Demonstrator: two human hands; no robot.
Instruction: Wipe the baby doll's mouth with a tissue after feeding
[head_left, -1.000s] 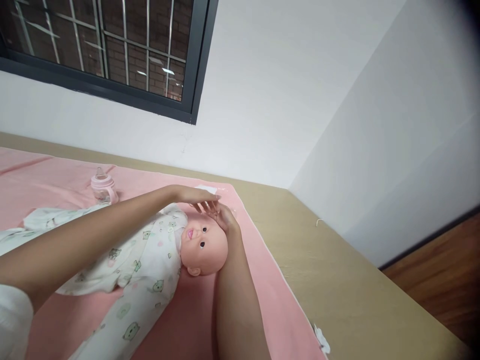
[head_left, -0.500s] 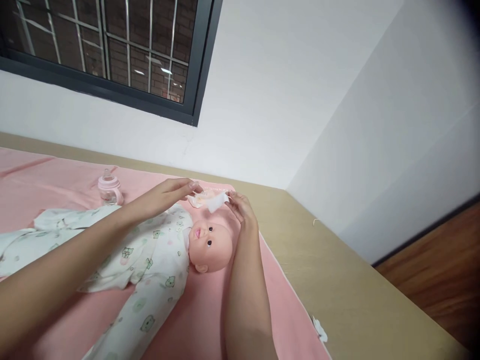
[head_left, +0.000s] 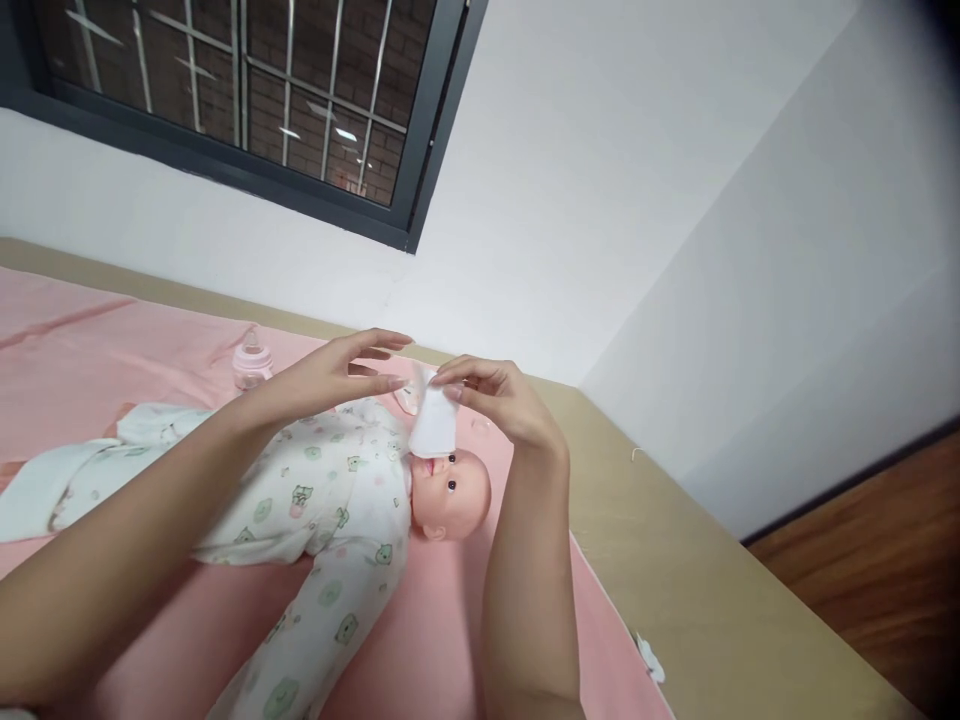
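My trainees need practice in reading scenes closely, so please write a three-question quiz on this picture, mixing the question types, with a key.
1. Which of the person's hands holds the thin white sheet?

2. True or false: the clear bottle with the pink collar stands upright.

3. The white fabric outfit on the bald, smooth-headed doll is printed with:
(A) blue stripes
(B) small green animal figures
(C) red stars

Key:
1. The right hand.
2. True.
3. B.
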